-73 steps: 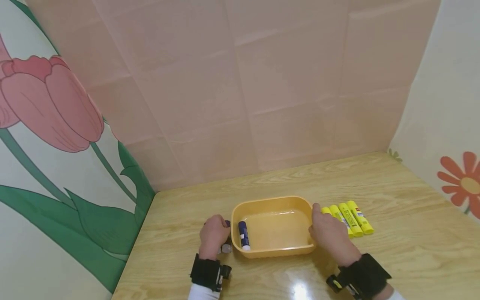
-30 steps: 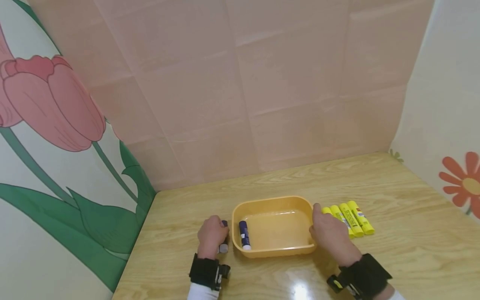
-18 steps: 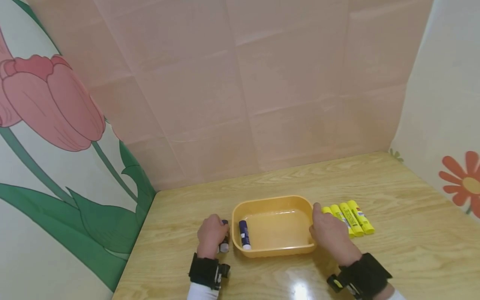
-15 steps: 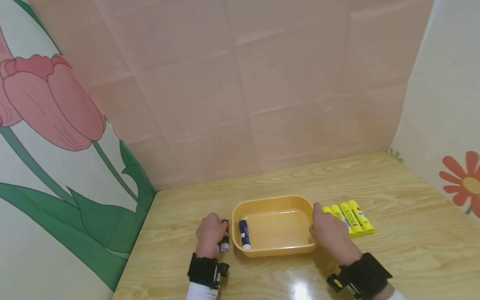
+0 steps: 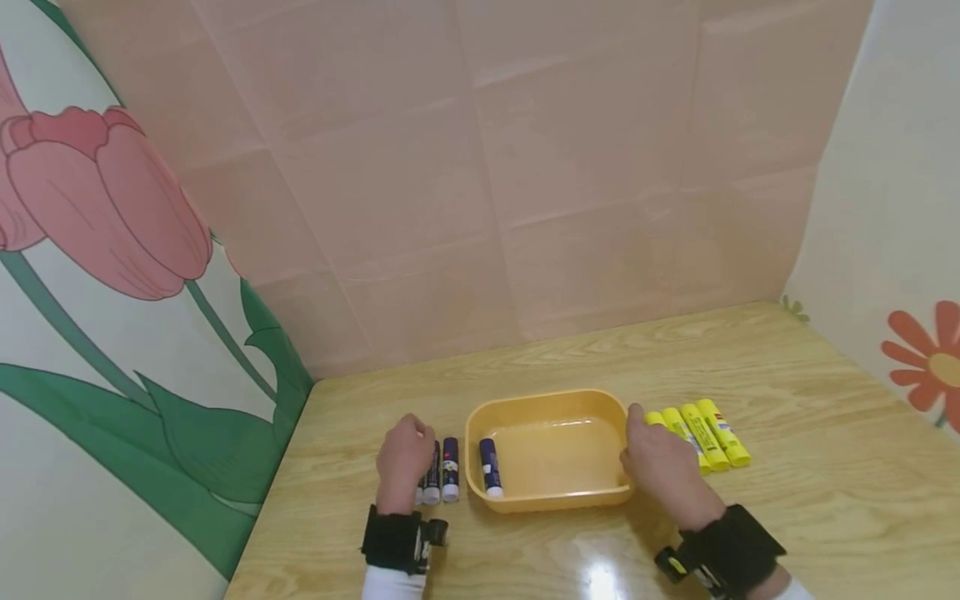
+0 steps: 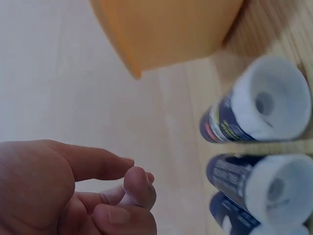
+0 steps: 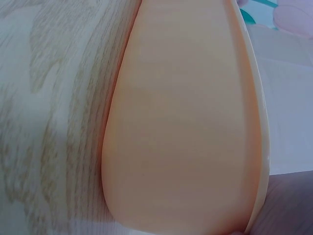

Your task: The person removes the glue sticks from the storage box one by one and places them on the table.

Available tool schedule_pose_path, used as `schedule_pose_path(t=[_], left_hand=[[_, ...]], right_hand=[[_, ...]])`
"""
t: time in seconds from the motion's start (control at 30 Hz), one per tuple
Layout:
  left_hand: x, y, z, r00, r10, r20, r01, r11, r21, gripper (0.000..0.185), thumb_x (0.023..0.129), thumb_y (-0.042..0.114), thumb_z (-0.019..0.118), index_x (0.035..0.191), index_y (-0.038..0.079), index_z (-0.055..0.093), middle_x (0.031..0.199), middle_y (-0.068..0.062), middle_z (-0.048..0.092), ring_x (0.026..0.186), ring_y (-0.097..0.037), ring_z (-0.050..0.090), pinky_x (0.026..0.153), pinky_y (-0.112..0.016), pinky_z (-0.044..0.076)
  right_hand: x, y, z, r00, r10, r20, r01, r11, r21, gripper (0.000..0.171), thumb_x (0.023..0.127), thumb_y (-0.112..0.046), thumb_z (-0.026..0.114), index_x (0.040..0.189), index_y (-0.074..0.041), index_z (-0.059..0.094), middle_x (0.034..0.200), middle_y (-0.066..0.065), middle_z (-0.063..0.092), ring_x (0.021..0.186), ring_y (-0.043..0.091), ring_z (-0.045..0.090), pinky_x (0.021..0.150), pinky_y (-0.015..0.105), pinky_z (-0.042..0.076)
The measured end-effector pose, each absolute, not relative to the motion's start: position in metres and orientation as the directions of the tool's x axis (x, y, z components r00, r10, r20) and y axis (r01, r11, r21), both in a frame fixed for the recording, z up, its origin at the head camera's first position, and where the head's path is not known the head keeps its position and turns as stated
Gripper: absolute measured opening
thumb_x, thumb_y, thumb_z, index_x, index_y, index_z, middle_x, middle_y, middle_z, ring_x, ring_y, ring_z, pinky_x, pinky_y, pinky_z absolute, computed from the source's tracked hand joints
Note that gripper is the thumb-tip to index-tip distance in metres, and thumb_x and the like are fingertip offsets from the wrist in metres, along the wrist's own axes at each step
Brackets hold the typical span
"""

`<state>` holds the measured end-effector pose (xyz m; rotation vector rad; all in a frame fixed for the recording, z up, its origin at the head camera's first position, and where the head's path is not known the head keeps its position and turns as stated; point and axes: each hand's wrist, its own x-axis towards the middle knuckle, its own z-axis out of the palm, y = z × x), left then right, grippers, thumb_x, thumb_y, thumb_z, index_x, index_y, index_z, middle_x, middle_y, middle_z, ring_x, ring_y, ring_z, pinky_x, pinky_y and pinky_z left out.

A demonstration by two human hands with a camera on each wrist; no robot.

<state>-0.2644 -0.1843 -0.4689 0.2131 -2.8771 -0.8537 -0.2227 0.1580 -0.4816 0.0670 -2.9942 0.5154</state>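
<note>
My left hand (image 5: 405, 454) hovers over a row of dark blue glue sticks, its fingers loosely curled with nothing between them. One glue stick (image 5: 450, 469) lies nearest the tray; another (image 5: 432, 475) is partly under the hand, beside a mostly hidden third. In the left wrist view the thumb and fingertips (image 6: 139, 188) show apart from the white-ended glue sticks (image 6: 279, 98). A fourth dark blue glue stick (image 5: 491, 468) lies inside the orange plastic tray (image 5: 555, 504), along its left wall. My right hand (image 5: 663, 462) grips the tray's right rim, thumb on top.
Several yellow glue sticks (image 5: 703, 437) lie side by side right of the tray, partly behind my right hand. The wood-grain table (image 5: 420, 392) meets a pinkish back wall (image 5: 480, 208). A tulip-printed wall (image 5: 112, 333) flanks the left edge.
My left hand has moved left, off the glue stick nearest the tray, leaving it lying in full view. The right hand and tray stay put.
</note>
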Motion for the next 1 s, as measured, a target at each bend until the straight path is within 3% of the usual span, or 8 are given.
schedule_pose_path(t=[0.2,0.4,0.6,0.83,1.0], left_hand=[[-0.257,-0.154,-0.461,-0.994,-0.081,0.069,-0.025,0.804,0.594,0.021,0.096,0.022,0.059,0.109,0.005,0.063,0.074,-0.003,0.062,0.058,-0.016,0.057,0.054,-0.032,0.044],[-0.251,-0.122,-0.46,-1.0,-0.002,-0.004,-0.004,0.828,0.56,0.031,0.094,0.023,0.067,0.117,0.002,0.066,0.09,-0.007,0.066,0.064,-0.016,0.057,0.055,-0.03,0.046],[-0.245,-0.104,-0.46,-0.995,0.014,0.099,0.06,0.878,0.475,0.013,0.091,0.017,0.068,0.089,0.005,0.067,0.07,-0.003,0.056,0.058,-0.017,0.051,0.051,-0.031,0.04],[-0.235,-0.087,-0.462,-0.995,0.029,0.091,0.063,0.918,0.392,0.027,0.09,0.021,0.07,0.071,0.007,0.056,0.065,-0.004,0.053,0.057,-0.02,0.052,0.052,-0.035,0.044],[-0.229,-0.078,-0.469,-0.98,0.049,0.193,0.106,0.947,0.302,0.025,0.085,0.013,0.069,0.064,0.008,0.055,0.063,-0.006,0.055,0.056,-0.023,0.054,0.049,-0.039,0.044]], right_hand=[[-0.222,0.157,-0.481,-0.995,-0.029,0.099,-0.062,0.936,-0.346,0.047,0.085,-0.006,0.061,0.121,0.013,0.038,0.062,0.01,0.05,0.05,0.024,0.048,0.044,0.036,0.039],[-0.221,0.157,-0.481,-0.996,-0.028,0.089,-0.057,0.935,-0.349,0.047,0.085,-0.007,0.061,0.121,0.012,0.038,0.063,0.011,0.05,0.051,0.024,0.048,0.044,0.037,0.04],[-0.222,0.158,-0.482,-0.995,-0.021,0.098,-0.053,0.938,-0.342,0.052,0.084,-0.007,0.061,0.125,0.014,0.037,0.063,0.012,0.052,0.051,0.025,0.05,0.044,0.039,0.041],[-0.223,0.159,-0.482,-0.994,-0.019,0.107,-0.055,0.937,-0.345,0.048,0.084,-0.007,0.062,0.121,0.012,0.038,0.063,0.012,0.051,0.051,0.025,0.05,0.044,0.039,0.04],[-0.223,0.159,-0.483,-0.993,-0.02,0.114,-0.059,0.936,-0.347,0.048,0.083,-0.007,0.062,0.121,0.012,0.038,0.063,0.013,0.052,0.051,0.026,0.05,0.044,0.04,0.04]])
